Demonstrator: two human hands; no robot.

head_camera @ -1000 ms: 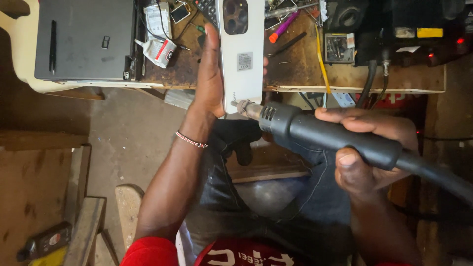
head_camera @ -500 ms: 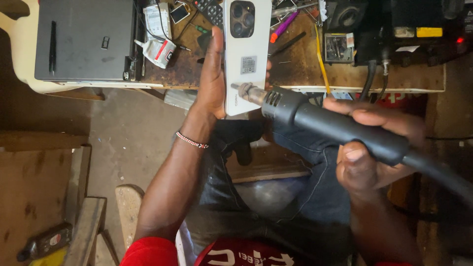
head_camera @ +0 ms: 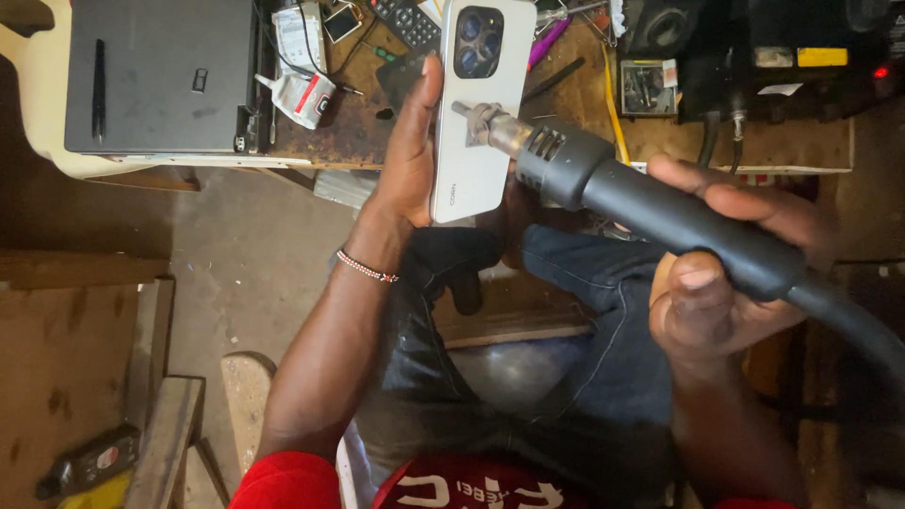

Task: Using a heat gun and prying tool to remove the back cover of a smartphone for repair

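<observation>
I see my right hand (head_camera: pixel 726 273), clenched on the hot-air gun (head_camera: pixel 650 203), has slid its nozzle up the white phone (head_camera: pixel 481 104) my left hand (head_camera: pixel 410 151) grips above the workbench (head_camera: pixel 368 123), so heating now reaches mid-back.

I count one white slab-shaped smartphone (head_camera: pixel 479 113) and one black hot-air gun (head_camera: pixel 660 212). I see one grey closed laptop (head_camera: pixel 156 75) and one beaded wrist bracelet (head_camera: pixel 367 268).

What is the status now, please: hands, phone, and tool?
Left hand holds white phone upright, back side facing camera. Right hand grips black heat gun, nozzle at the phone's back, mid-height. Nothing between nozzle and phone.
</observation>
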